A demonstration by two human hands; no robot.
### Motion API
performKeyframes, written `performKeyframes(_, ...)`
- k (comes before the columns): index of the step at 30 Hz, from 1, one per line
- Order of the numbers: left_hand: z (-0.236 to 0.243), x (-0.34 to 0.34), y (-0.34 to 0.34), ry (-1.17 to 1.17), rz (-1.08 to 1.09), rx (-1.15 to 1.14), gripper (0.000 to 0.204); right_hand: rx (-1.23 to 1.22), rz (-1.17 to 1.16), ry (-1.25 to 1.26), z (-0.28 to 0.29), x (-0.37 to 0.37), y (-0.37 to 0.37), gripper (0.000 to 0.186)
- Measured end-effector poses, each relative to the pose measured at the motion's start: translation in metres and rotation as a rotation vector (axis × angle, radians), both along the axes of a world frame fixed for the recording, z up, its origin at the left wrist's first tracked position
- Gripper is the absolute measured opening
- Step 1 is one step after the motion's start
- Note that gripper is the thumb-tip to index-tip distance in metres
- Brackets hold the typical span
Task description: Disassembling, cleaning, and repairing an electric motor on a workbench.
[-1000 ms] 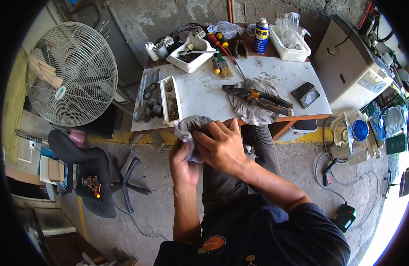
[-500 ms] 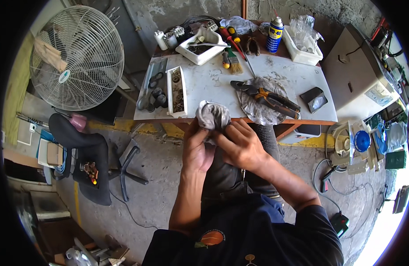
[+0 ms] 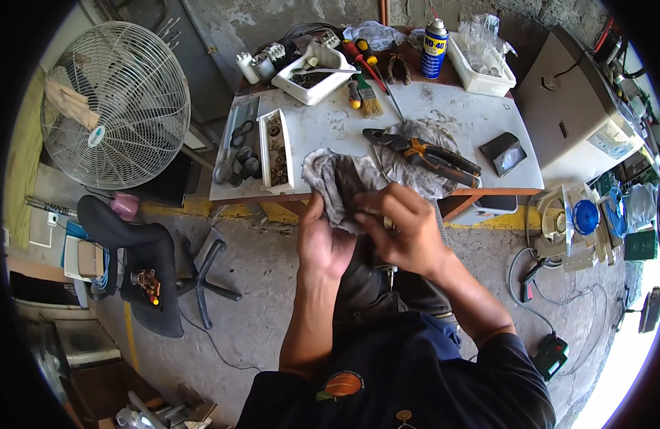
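A person's left hand (image 3: pixel 326 247) cradles a crumpled, grease-stained rag (image 3: pixel 328 175) before the near edge of the surface (image 3: pixel 330 129), the right hand (image 3: pixel 400 229) pinching its right side; the cloth reaches forward from both. Beyond lie one black-and-orange pair of pliers (image 3: pixel 418 149) on a second rag (image 3: pixel 409 175), one paintbrush (image 3: pixel 371 104), one aerosol can (image 3: pixel 435 51) and three white trays (image 3: pixel 263 154).

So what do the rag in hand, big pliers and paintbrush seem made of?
Rag: probably cotton, matte, stained, from its soft creases. Pliers: likely steel, from dark metallic head; orange and black grips, perhaps plastic or rubber. Paintbrush: tan bristles, fibre unclear; green handle, perhaps wood or plastic.
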State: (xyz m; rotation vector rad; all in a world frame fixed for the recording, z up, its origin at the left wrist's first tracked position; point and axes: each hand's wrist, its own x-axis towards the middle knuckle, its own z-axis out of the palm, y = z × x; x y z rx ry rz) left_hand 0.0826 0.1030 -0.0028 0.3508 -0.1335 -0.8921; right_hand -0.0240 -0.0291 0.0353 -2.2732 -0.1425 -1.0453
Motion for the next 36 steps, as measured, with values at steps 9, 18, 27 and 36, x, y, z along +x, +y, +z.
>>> performKeyframes(9,0.031,-0.02,0.001,0.063,0.019,-0.082,0.05,0.266,-0.257,-0.065,0.016,-0.007,-0.005,0.023)
performKeyframes(18,0.034,-0.037,0.0,0.003,0.159,-0.082,0.05,0.225,-0.226,-0.072,0.02,0.018,0.01,0.021)
performKeyframes(27,0.042,-0.037,0.0,-0.105,0.12,0.127,0.045,1.008,0.04,-0.067,0.013,-0.005,-0.002,0.013)
performKeyframes(36,0.055,-0.048,-0.015,-0.194,0.041,0.093,0.045,1.704,0.419,-0.198,0.006,-0.035,-0.033,0.008)
